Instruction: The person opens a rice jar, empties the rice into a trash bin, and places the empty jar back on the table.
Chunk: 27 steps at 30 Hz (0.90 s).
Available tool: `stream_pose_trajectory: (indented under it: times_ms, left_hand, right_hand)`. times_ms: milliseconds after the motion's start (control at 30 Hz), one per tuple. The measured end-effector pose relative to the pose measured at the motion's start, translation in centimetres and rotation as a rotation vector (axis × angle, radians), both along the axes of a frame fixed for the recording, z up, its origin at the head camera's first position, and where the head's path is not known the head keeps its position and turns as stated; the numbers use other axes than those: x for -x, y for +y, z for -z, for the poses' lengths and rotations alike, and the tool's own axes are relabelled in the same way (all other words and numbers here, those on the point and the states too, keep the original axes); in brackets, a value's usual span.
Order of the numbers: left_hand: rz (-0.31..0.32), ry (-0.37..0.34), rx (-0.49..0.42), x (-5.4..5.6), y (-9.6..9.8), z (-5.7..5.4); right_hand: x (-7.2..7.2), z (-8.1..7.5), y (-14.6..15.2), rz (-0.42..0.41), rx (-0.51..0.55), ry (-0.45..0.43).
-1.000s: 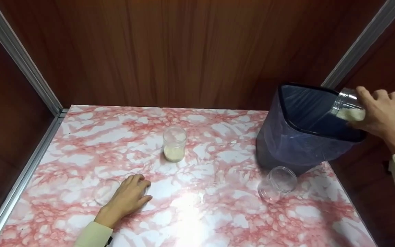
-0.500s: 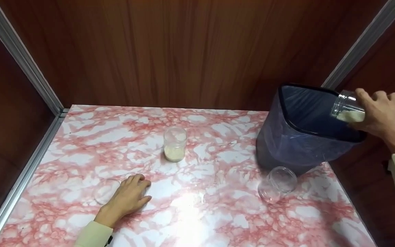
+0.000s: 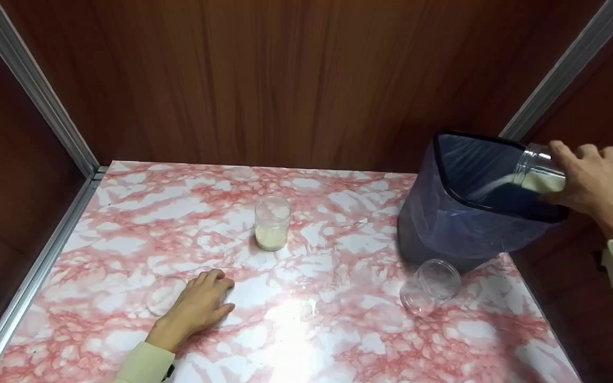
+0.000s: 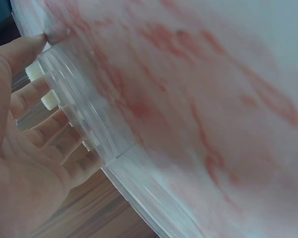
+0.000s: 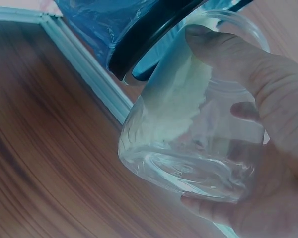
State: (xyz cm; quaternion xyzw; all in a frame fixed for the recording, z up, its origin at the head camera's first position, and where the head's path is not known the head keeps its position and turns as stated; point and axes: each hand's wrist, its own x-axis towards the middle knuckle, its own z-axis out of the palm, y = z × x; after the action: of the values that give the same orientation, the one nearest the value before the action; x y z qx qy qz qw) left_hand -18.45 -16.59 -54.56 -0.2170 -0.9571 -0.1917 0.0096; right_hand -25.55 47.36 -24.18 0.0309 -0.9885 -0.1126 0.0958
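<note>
My right hand grips a clear jar, tilted with its mouth over the open top of a dark waste bin. Pale powder lies along the jar's lower side, and a thin stream of it falls from the mouth into the bin. On the table, my left hand lies relaxed beside a flat clear lid. The left wrist view shows its fingertips right at the rim of a clear round lid, partly covered by the hand in the head view.
A second clear jar, with pale powder at its bottom, stands upright mid-table. An uncapped clear jar without visible contents stands in front of the bin. Brown wood-grain panels enclose the red-and-white marbled table.
My right hand has shifted the tilted jar slightly; the powder stream at its mouth, not seen half a second ago, shows now. The left hand stays still.
</note>
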Motion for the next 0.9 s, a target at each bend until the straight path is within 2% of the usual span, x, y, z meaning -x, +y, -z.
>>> stream_pose_trajectory:
  times_ms: [467,633,900]
  left_hand:
    - [-0.012,-0.007,0.007,0.1,0.0,0.1]
    - [-0.008,0.014,0.018,0.2,0.0,0.1]
    - [-0.012,-0.022,0.014,0.1,0.0,0.1]
  right_hand:
    - [0.1,-0.3,-0.3,-0.012,-0.013,0.007]
    - [-0.1,-0.6,-0.5,-0.016,-0.015,0.014]
    - [-0.2,-1.0,-0.7,-0.019,-0.038,0.016]
